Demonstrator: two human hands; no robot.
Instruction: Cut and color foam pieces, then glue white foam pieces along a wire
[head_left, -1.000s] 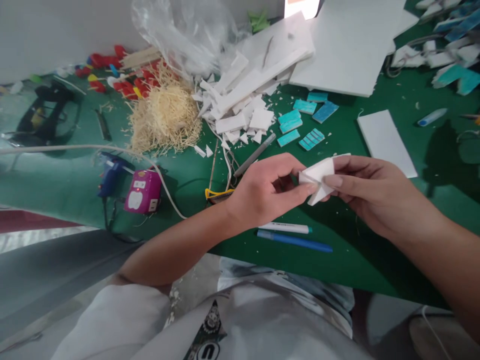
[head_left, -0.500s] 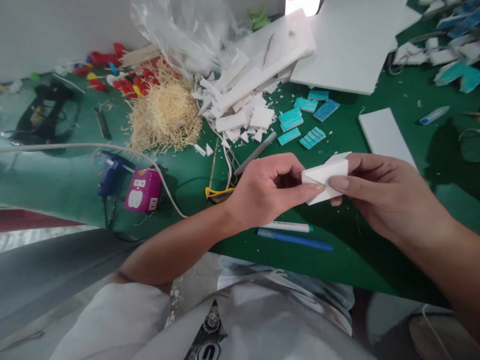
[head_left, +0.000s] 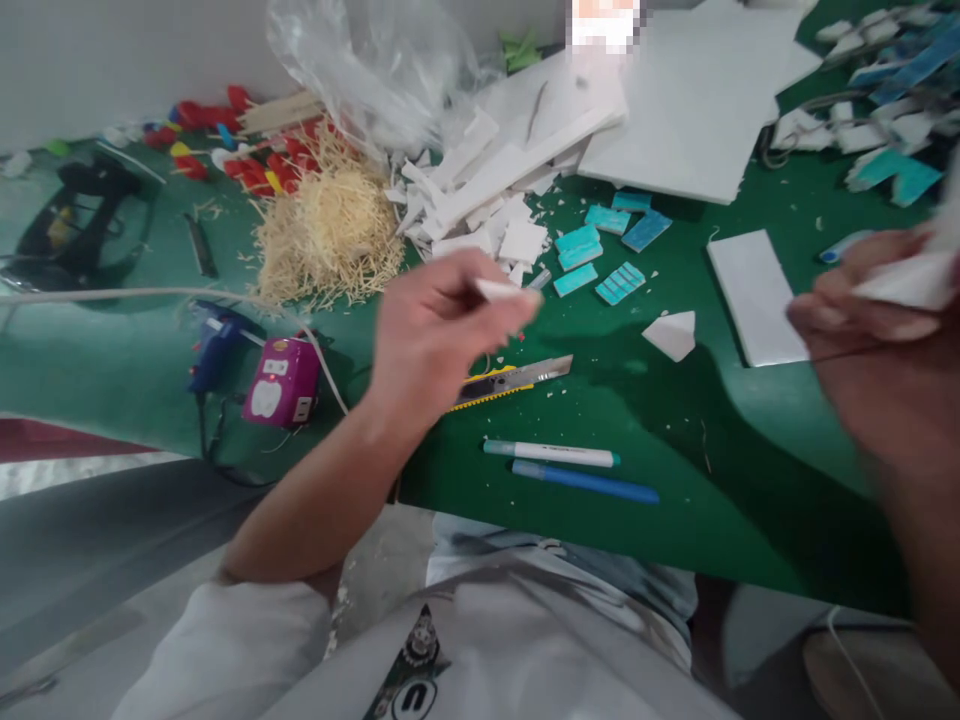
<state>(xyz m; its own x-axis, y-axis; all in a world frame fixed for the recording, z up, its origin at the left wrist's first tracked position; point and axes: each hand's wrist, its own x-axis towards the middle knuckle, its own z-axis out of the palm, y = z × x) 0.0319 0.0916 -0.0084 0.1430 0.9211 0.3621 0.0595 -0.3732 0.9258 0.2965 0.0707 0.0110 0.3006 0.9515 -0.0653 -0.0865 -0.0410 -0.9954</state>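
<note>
1. Pinched between thumb and fingers, a white foam-like piece (head_left: 496, 291) sits in my left hand (head_left: 427, 330), the grip nearly closed.
2. On my feed the right hand (head_left: 874, 340) is curled around another white piece (head_left: 907, 283); blur hides how tightly.
3. Between both hands, I see a loose white chip (head_left: 673, 335) on the green table (head_left: 585, 412).
4. Near my left hand lies the yellow-edged cutter (head_left: 517, 380), blade out.

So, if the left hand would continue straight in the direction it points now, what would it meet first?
Probably the nearest small turquoise piece, just beyond the left hand in that line. The hand seems raised above the green table and might pass over; depth is unclear.
</note>
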